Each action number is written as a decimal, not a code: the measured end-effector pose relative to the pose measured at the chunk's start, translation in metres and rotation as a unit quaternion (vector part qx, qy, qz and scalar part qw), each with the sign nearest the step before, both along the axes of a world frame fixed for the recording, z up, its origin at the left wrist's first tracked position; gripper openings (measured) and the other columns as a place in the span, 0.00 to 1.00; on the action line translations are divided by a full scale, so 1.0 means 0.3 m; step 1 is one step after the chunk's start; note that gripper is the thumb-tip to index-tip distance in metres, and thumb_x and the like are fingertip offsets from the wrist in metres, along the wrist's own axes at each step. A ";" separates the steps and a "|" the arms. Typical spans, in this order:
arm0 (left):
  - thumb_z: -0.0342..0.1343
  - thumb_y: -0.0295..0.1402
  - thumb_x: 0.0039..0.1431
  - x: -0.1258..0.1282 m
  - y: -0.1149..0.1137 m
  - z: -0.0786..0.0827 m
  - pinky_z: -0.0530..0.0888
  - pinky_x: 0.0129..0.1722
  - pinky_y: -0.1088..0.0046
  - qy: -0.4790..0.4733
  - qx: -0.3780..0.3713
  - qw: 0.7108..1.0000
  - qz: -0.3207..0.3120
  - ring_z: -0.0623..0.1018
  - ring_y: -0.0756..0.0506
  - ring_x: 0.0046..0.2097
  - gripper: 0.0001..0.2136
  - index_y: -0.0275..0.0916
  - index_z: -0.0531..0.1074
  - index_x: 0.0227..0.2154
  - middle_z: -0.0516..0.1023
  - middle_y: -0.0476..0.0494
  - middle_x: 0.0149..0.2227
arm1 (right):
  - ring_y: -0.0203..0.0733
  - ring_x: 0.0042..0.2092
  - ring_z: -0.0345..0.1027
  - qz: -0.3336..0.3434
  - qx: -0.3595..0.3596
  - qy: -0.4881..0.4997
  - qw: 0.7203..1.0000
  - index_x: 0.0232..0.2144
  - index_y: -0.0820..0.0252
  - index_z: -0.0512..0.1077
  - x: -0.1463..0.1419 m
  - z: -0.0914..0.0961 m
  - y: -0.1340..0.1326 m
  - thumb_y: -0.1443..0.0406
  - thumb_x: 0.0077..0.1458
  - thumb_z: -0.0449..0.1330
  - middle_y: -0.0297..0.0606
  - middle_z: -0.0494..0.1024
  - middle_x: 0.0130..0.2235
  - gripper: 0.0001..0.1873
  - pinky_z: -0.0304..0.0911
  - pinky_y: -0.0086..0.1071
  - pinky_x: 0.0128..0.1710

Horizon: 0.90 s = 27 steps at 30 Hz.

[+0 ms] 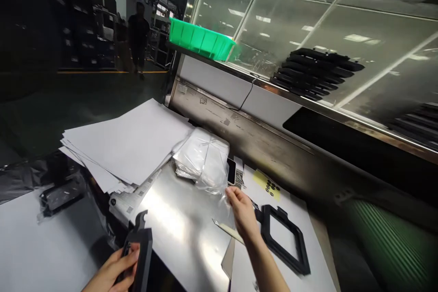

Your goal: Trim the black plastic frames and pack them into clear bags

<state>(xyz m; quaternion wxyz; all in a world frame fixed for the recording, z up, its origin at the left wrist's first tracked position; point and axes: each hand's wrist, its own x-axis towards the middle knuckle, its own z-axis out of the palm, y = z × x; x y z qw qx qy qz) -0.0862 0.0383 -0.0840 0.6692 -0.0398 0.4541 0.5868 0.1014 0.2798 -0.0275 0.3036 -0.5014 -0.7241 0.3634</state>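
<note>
My left hand (119,268) grips a black plastic frame (145,251) low in the view, tilted up, with a hooked tab at its top. My right hand (241,207) pinches the edge of a clear plastic bag (224,191) at the near side of a stack of clear bags (203,157). Below that hand lies a thin pale-handled blade tool (227,229). Another black frame (285,239) rests flat on white paper to the right of my right wrist.
A stack of white sheets (126,143) covers the table's left part. A bagged black part (63,196) lies at far left. Near the back panel are a phone-like device (232,171) and a yellow sheet with small black rings (268,186). A green basket (201,40) and stacked black parts (311,73) sit on the ledge.
</note>
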 end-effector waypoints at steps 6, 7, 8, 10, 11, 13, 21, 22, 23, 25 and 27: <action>0.59 0.41 0.43 0.109 0.084 0.088 0.50 0.10 0.85 -0.030 0.042 0.998 -0.038 0.50 0.64 0.14 0.16 0.33 0.70 0.31 0.74 0.41 0.34 | 0.34 0.25 0.54 0.041 -0.079 0.020 0.996 0.21 0.59 0.60 -0.013 -0.009 -0.354 0.53 0.50 0.50 0.29 0.59 0.21 0.16 0.52 0.28 0.26; 0.60 0.40 0.43 0.127 0.098 0.095 0.49 0.10 0.85 -0.028 0.049 0.998 -0.042 0.49 0.64 0.14 0.15 0.32 0.70 0.30 0.73 0.44 0.30 | 0.35 0.25 0.54 0.056 -0.087 0.022 0.994 0.21 0.59 0.60 -0.009 -0.012 -0.392 0.54 0.50 0.50 0.29 0.60 0.21 0.16 0.52 0.28 0.26; 0.60 0.38 0.44 0.143 0.108 0.099 0.49 0.10 0.85 -0.024 0.054 0.997 -0.045 0.50 0.64 0.13 0.14 0.32 0.70 0.29 0.71 0.48 0.26 | 0.35 0.26 0.55 0.073 -0.094 0.025 0.993 0.20 0.59 0.61 -0.003 -0.014 -0.424 0.55 0.49 0.51 0.30 0.61 0.21 0.15 0.53 0.29 0.27; 0.59 0.35 0.45 0.166 0.116 0.101 0.49 0.10 0.86 -0.010 0.055 0.997 -0.050 0.50 0.63 0.13 0.10 0.32 0.68 0.26 0.65 0.55 0.19 | 0.36 0.27 0.56 0.107 -0.103 0.033 0.988 0.20 0.59 0.62 0.013 -0.020 -0.477 0.57 0.48 0.52 0.31 0.63 0.22 0.13 0.53 0.29 0.29; 0.58 0.32 0.47 0.174 0.112 0.100 0.49 0.10 0.86 -0.002 0.053 0.997 -0.054 0.50 0.62 0.13 0.08 0.32 0.67 0.25 0.62 0.58 0.17 | 0.36 0.27 0.57 0.119 -0.105 0.039 0.987 0.20 0.59 0.62 0.022 -0.025 -0.500 0.58 0.47 0.53 0.31 0.64 0.22 0.12 0.53 0.29 0.29; 0.54 0.28 0.50 0.184 0.092 0.097 0.49 0.10 0.85 0.021 0.045 0.997 -0.064 0.50 0.61 0.13 0.05 0.33 0.64 0.24 0.58 0.60 0.15 | 0.36 0.26 0.56 0.135 -0.107 0.053 0.984 0.18 0.59 0.63 0.038 -0.044 -0.540 0.59 0.45 0.55 0.31 0.64 0.21 0.12 0.53 0.29 0.28; 0.51 0.27 0.53 0.243 -0.051 0.111 0.49 0.09 0.85 0.091 0.066 0.990 -0.080 0.49 0.61 0.11 0.10 0.32 0.64 0.18 0.57 0.61 0.11 | 0.33 0.21 0.51 0.159 -0.183 0.163 0.956 0.17 0.57 0.65 -0.003 -0.174 -0.686 0.57 0.32 0.65 0.28 0.61 0.17 0.15 0.48 0.28 0.21; 0.52 0.28 0.52 0.248 -0.067 0.114 0.48 0.09 0.84 0.090 0.065 0.991 -0.079 0.49 0.61 0.11 0.09 0.32 0.65 0.19 0.59 0.60 0.12 | 0.33 0.21 0.51 0.159 -0.192 0.176 0.952 0.16 0.58 0.65 -0.012 -0.183 -0.703 0.56 0.35 0.64 0.28 0.61 0.17 0.14 0.48 0.28 0.21; 0.53 0.30 0.51 0.250 -0.082 0.116 0.48 0.09 0.84 0.088 0.062 0.991 -0.075 0.49 0.61 0.11 0.09 0.32 0.65 0.19 0.60 0.59 0.12 | 0.33 0.21 0.51 0.158 -0.204 0.192 0.947 0.15 0.58 0.65 -0.017 -0.189 -0.716 0.55 0.37 0.63 0.29 0.61 0.17 0.15 0.48 0.28 0.21; 0.57 0.34 0.46 0.246 -0.111 0.117 0.48 0.10 0.83 0.086 0.052 0.993 -0.058 0.49 0.61 0.12 0.10 0.32 0.65 0.20 0.60 0.58 0.13 | 0.33 0.21 0.53 0.150 -0.235 0.226 0.933 0.14 0.58 0.65 -0.014 -0.192 -0.729 0.54 0.38 0.62 0.30 0.61 0.17 0.17 0.49 0.29 0.22; 0.61 0.36 0.41 0.225 -0.140 0.111 0.47 0.11 0.82 0.088 0.038 0.995 -0.030 0.50 0.62 0.12 0.13 0.34 0.63 0.20 0.61 0.57 0.15 | 0.34 0.21 0.57 0.133 -0.274 0.262 0.916 0.16 0.57 0.66 0.012 -0.189 -0.717 0.52 0.37 0.62 0.31 0.66 0.18 0.16 0.54 0.30 0.23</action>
